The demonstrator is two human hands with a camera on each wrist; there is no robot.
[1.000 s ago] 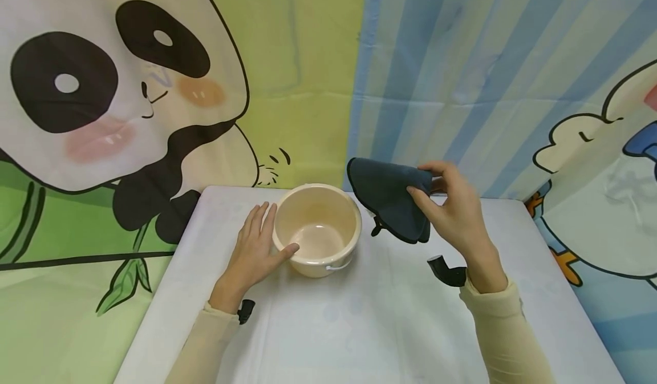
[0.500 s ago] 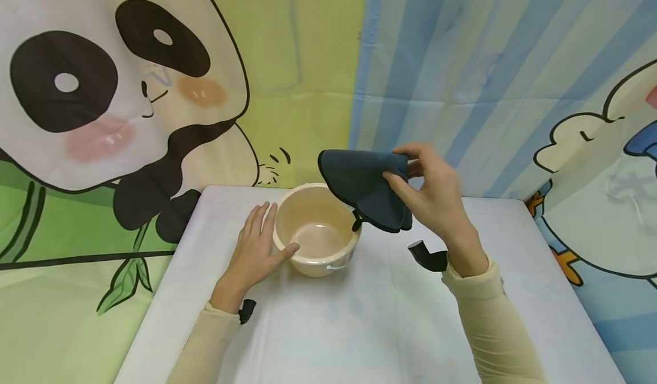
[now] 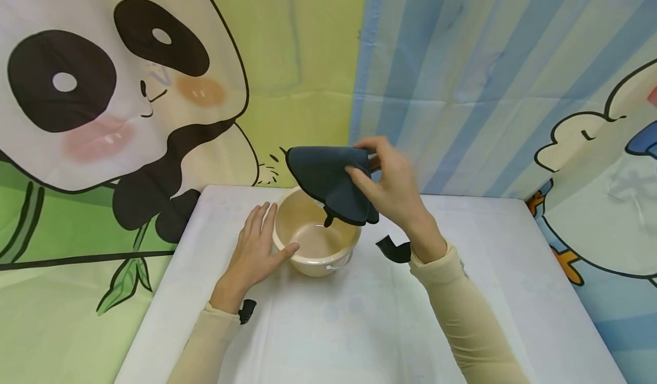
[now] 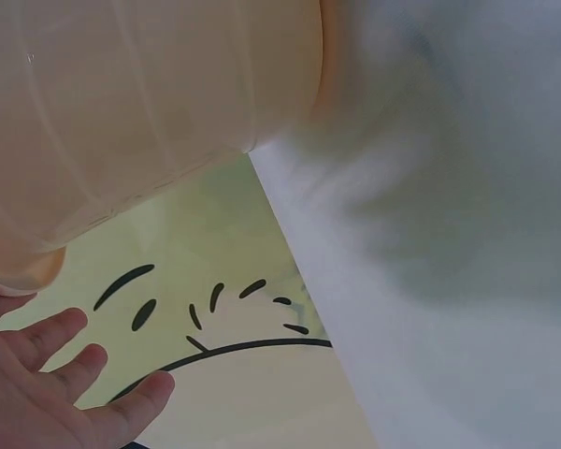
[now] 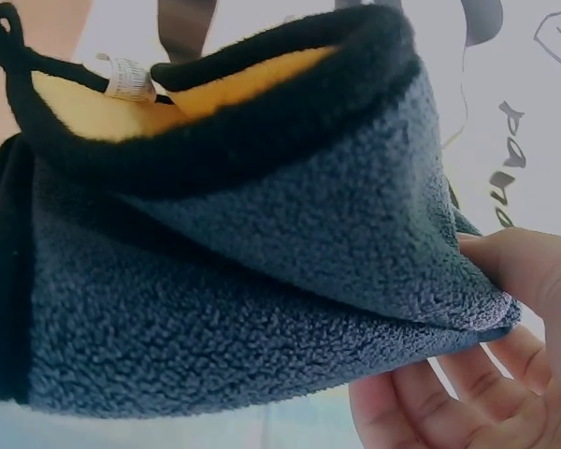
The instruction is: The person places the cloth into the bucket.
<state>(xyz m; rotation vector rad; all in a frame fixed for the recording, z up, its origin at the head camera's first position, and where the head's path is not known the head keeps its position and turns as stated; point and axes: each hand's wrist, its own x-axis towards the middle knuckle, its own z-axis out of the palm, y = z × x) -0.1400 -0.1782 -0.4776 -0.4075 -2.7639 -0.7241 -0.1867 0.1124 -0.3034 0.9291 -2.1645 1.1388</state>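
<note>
A cream bucket point(image 3: 313, 266) with a white handle stands on the table, its opening facing up. My left hand point(image 3: 254, 253) rests against the bucket's left side, fingers straight and spread, thumb at the rim. In the left wrist view the bucket's ribbed wall point(image 4: 159, 103) fills the top left above the fingers. My right hand point(image 3: 392, 184) pinches a folded dark blue-grey towel point(image 3: 328, 173) over the bucket. The towel has black edging, a hanging loop, a white tag point(image 5: 131, 79) and a yellow inner side, seen in the right wrist view. It hides the bucket's back right rim.
A white cloth covers the table point(image 3: 328, 338). Behind it hangs a printed backdrop point(image 3: 308, 59) with a panda and blue stripes, close to the table's back edge. A black wrist mount point(image 3: 392, 250) sticks out by the right sleeve.
My right hand has carried the towel leftward and slightly up, from beside the bucket to over its opening. The left hand and bucket have stayed in place.
</note>
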